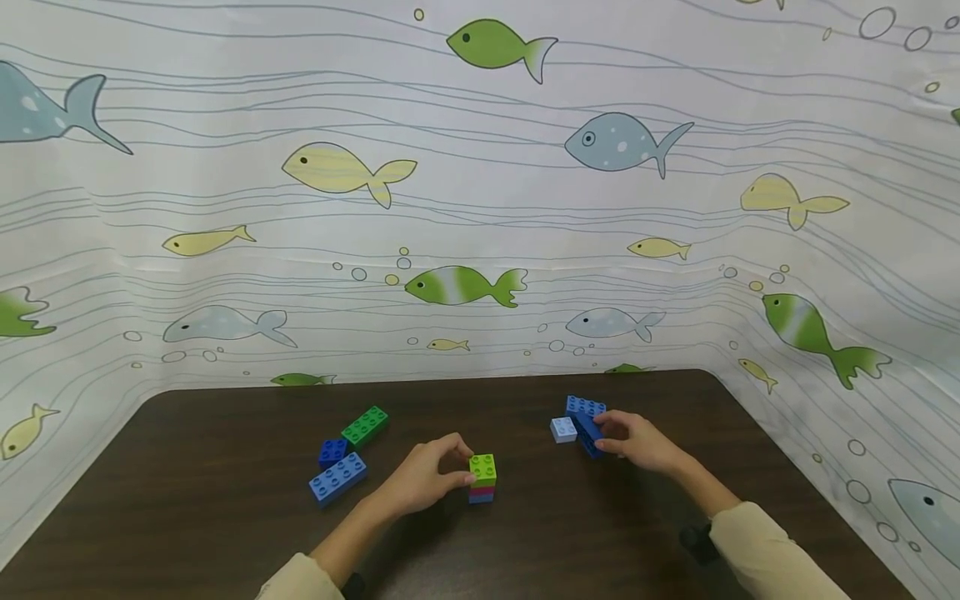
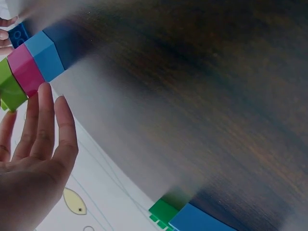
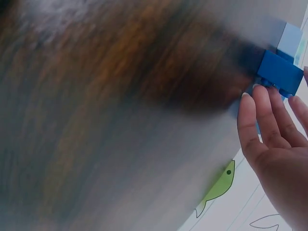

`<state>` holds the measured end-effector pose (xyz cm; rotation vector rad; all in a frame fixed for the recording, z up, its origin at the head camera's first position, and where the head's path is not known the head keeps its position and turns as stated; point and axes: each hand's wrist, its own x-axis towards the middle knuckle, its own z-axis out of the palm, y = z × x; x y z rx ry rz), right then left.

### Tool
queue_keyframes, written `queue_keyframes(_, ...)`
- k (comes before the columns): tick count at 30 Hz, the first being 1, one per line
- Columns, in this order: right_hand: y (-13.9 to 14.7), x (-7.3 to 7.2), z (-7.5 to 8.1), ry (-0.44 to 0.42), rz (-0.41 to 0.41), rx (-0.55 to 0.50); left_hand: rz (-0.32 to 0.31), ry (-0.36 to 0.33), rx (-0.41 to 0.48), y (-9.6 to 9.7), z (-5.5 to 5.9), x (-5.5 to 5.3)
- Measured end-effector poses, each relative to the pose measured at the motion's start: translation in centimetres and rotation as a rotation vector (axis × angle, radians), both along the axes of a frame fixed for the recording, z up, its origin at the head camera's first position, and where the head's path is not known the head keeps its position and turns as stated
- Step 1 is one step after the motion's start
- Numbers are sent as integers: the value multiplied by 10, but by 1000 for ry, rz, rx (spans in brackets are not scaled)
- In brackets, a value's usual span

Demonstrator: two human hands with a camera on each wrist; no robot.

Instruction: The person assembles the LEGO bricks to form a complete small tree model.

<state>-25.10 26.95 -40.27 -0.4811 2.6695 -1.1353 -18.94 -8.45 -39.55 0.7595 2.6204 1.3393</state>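
Observation:
A small upright stack of toy building bricks [image 1: 482, 472] stands near the middle of the table: lime green on top, magenta between, blue at the bottom. My left hand [image 1: 423, 477] holds it from its left side, thumb and fingertips against the bricks. Farther right, my right hand [image 1: 639, 442] pinches a dark blue brick [image 1: 588, 435] turned on its side, studs toward the palm in the right wrist view. A pale blue brick [image 1: 563, 430] lies just left of that brick, and a medium blue brick [image 1: 585, 405] sits behind it.
On the left of the dark wooden table [image 1: 202, 500] lie a green brick [image 1: 365, 426], a small dark blue brick [image 1: 332, 452] and a longer blue brick [image 1: 338, 478]. A fish-patterned sheet [image 1: 480, 208] rises behind the table and along its sides.

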Motion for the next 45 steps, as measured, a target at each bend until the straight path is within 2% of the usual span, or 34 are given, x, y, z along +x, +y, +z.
queue_keyframes(6,9,1,4,-9,31,11,-4,-17,9,0,1,-1)
queue_keyframes(13,16,6,9,-21,10,25,-3,-8,3,-1,1,-2)
queue_keyframes(27,14,13,10,58,47,65,-14,-15,8,-1,1,-2)
queue_keyframes(35,12,16,4,123,72,78,-15,-22,8,-1,2,-1)
queue_keyframes(41,11,17,5,123,83,96,-15,-35,3,0,2,-1)
queue_keyframes(45,10,16,4,100,119,104,-18,-35,3,0,2,-1)
